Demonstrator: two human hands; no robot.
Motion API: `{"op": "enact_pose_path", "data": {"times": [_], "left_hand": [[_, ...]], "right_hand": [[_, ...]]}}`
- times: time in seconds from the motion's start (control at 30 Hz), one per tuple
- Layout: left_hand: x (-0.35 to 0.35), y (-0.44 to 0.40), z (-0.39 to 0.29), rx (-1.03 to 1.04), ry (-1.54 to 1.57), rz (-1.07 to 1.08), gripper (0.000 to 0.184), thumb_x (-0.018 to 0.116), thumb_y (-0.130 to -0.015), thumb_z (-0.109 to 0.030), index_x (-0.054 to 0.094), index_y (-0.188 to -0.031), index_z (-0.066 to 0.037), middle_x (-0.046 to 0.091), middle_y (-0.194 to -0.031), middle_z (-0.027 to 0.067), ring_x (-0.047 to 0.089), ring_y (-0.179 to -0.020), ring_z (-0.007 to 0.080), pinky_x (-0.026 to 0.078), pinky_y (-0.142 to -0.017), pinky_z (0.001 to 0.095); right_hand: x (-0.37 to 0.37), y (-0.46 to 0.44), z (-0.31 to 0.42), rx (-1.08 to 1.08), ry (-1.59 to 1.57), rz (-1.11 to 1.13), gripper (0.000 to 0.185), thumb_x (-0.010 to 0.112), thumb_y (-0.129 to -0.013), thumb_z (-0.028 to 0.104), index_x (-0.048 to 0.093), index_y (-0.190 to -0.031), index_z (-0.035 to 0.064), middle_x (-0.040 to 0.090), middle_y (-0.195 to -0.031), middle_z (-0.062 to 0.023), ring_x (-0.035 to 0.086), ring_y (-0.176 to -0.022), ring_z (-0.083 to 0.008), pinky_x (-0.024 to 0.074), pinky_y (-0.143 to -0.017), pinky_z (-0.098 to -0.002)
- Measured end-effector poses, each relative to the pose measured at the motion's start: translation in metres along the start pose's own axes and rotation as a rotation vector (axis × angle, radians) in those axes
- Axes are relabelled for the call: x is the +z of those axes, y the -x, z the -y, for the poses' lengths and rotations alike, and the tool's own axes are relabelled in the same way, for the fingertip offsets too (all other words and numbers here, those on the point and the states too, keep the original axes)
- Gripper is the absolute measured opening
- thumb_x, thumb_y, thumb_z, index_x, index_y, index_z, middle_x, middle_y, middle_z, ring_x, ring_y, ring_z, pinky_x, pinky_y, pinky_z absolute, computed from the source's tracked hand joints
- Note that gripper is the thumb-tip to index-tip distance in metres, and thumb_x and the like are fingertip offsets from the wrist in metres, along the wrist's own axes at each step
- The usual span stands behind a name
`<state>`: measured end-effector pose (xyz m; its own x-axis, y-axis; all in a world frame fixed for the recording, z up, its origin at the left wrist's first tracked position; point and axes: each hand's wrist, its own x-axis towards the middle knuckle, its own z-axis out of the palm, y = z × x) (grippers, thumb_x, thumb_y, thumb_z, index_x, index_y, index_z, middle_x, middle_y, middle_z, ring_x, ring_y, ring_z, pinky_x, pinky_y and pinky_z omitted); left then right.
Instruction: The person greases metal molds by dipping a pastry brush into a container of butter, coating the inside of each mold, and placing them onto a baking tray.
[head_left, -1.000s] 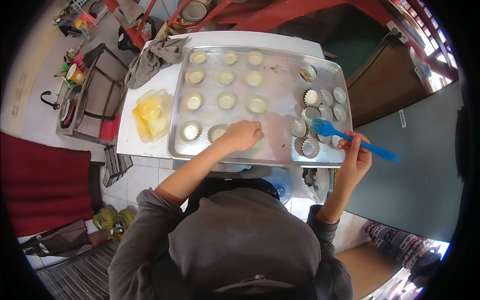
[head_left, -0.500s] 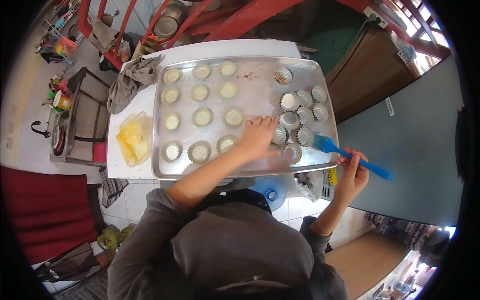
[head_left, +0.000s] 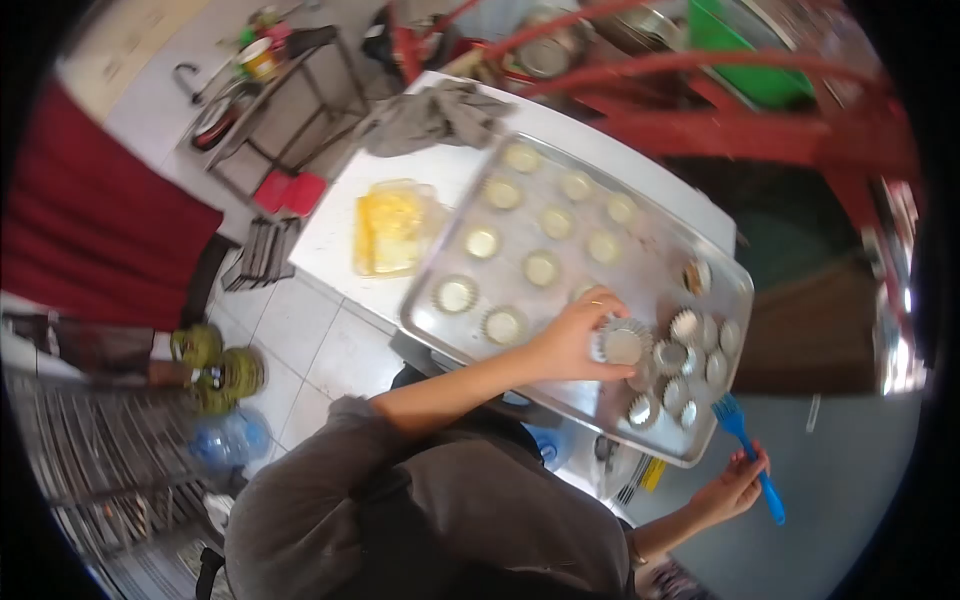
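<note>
On the white table (head_left: 330, 238), an open tub (head_left: 388, 228) of yellow contents is set beside the metal tray (head_left: 585, 402), where spaced fluted tins (head_left: 541, 268) are laid out. Over the tray, one fluted tin (head_left: 624, 343) is grasped between left-hand (head_left: 575, 340) thumb and fingers, near clustered tins (head_left: 716, 368). Near the tray's right-hand edge, a blue brush (head_left: 748, 448) is gripped by its handle in the right hand (head_left: 733, 487).

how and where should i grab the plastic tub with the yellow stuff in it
I'd grip the tub by its outer side walls, coming from above the open left part of the white table. It's open-topped, with yellow stuff inside, so fingers are likely cleaner outside. The tray lies close on its right, leaving less finger room there.
</note>
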<state>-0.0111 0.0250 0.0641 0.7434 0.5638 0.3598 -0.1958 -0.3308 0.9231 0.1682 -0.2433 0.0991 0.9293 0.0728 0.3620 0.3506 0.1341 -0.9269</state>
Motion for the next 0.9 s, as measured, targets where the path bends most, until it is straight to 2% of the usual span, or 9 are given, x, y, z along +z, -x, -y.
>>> {"op": "enact_pose_path", "data": {"times": [0.1, 0.13, 0.2, 0.3, 0.37, 0.43, 0.7, 0.8, 0.9], "left_hand": [[-0.1, 0.056, -0.016, 0.032, 0.055, -0.376, 0.061, 0.086, -0.062, -0.019, 0.054, -0.114, -0.009, 0.05, -0.113, 0.0059, 0.051, -0.096, 0.0142, 0.043, -0.077, 0.0267], [-0.142, 0.082, -0.02, -0.076, -0.027, -0.438, 0.061, 0.084, -0.065, -0.018, 0.052, -0.116, -0.008, 0.05, -0.114, 0.0059, 0.052, -0.102, 0.0163, 0.044, -0.081, 0.0291], [-0.202, 0.129, -0.015, -0.031, -0.085, -0.722, 0.059, 0.082, -0.066, -0.011, 0.051, -0.115, -0.005, 0.051, -0.114, 0.0057, 0.053, -0.099, 0.0148, 0.045, -0.081, 0.029], [-0.272, 0.197, -0.002, -0.219, -0.726, -0.958, 0.052, 0.082, -0.062, -0.013, 0.055, -0.106, -0.004, 0.055, -0.101, 0.0074, 0.056, -0.09, 0.0184, 0.046, -0.076, 0.0292], [-0.298, 0.21, -0.004, -0.267, -0.98, -0.93, 0.052, 0.082, -0.06, -0.014, 0.056, -0.103, -0.003, 0.056, -0.098, 0.01, 0.057, -0.087, 0.0215, 0.047, -0.075, 0.0303], [-0.316, 0.211, 0.018, -0.227, -0.933, -0.889, 0.053, 0.083, -0.059, -0.016, 0.057, -0.103, -0.003, 0.057, -0.099, 0.0111, 0.057, -0.087, 0.0238, 0.047, -0.075, 0.0313], [-0.357, 0.192, 0.074, -0.26, -0.818, -0.537, 0.058, 0.085, -0.056, -0.023, 0.057, -0.104, -0.004, 0.059, -0.101, 0.0121, 0.059, -0.092, 0.0279, 0.046, -0.078, 0.036], [-0.364, 0.187, 0.063, -0.242, -0.929, -0.391, 0.069, 0.088, -0.052, -0.03, 0.058, -0.11, -0.005, 0.06, -0.101, 0.0124, 0.06, -0.092, 0.0296, 0.047, -0.079, 0.0391], [-0.369, 0.187, 0.065, -0.212, -0.773, -0.406, 0.072, 0.088, -0.052, -0.031, 0.058, -0.113, -0.006, 0.06, -0.101, 0.0122, 0.06, -0.092, 0.03, 0.047, -0.078, 0.0399]], "right_hand": [[0.058, -0.001, 0.003, 0.037, -0.117, 0.205, 0.034, 0.05, -0.098, 0.03, 0.057, -0.104, -0.0023, 0.063, -0.096, -0.012, 0.053, -0.068, -0.0107, 0.046, -0.066, -0.0225], [0.087, 0.005, 0.004, 0.066, -0.147, 0.293, 0.036, 0.049, -0.098, 0.032, 0.058, -0.103, -0.0022, 0.063, -0.095, -0.0121, 0.053, -0.068, -0.0112, 0.0462, -0.065, -0.0225], [0.148, 0.03, 0.006, 0.13, -0.205, 0.418, 0.04, 0.048, -0.097, 0.036, 0.057, -0.102, -0.0021, 0.064, -0.092, -0.0125, 0.057, -0.068, -0.0128, 0.0473, -0.062, -0.0233], [0.236, 0.088, 0.023, 0.186, -0.039, 0.752, 0.039, 0.046, -0.098, 0.033, 0.063, -0.097, -0.0021, 0.066, -0.088, -0.0121, 0.061, -0.069, -0.0139, 0.0506, -0.063, -0.0256], [0.292, 0.136, 0.025, 0.216, -0.176, 1.013, 0.032, 0.049, -0.098, 0.025, 0.065, -0.094, -0.0023, 0.066, -0.085, -0.0083, 0.062, -0.071, -0.0138, 0.0509, -0.065, -0.0258], [0.339, 0.181, 0.031, 0.064, -0.133, 1.2, 0.025, 0.053, -0.096, 0.019, 0.066, -0.094, -0.0028, 0.067, -0.083, -0.0089, 0.064, -0.072, -0.0143, 0.0511, -0.066, -0.0261], [0.422, 0.286, -0.032, -0.214, 0.162, 1.176, 0.022, 0.057, -0.093, 0.017, 0.066, -0.089, -0.002, 0.068, -0.076, -0.0119, 0.066, -0.064, -0.0175, 0.0521, -0.06, -0.0293], [0.424, 0.293, -0.029, 0.051, 0.095, 1.079, 0.02, 0.057, -0.093, 0.016, 0.065, -0.089, -0.0019, 0.067, -0.074, -0.0129, 0.067, -0.064, -0.0192, 0.0523, -0.06, -0.0295], [0.424, 0.293, -0.013, 0.176, 0.07, 1.042, 0.018, 0.058, -0.092, 0.015, 0.065, -0.091, -0.0016, 0.067, -0.074, -0.0127, 0.067, -0.066, -0.0198, 0.0523, -0.06, -0.0293]]}}
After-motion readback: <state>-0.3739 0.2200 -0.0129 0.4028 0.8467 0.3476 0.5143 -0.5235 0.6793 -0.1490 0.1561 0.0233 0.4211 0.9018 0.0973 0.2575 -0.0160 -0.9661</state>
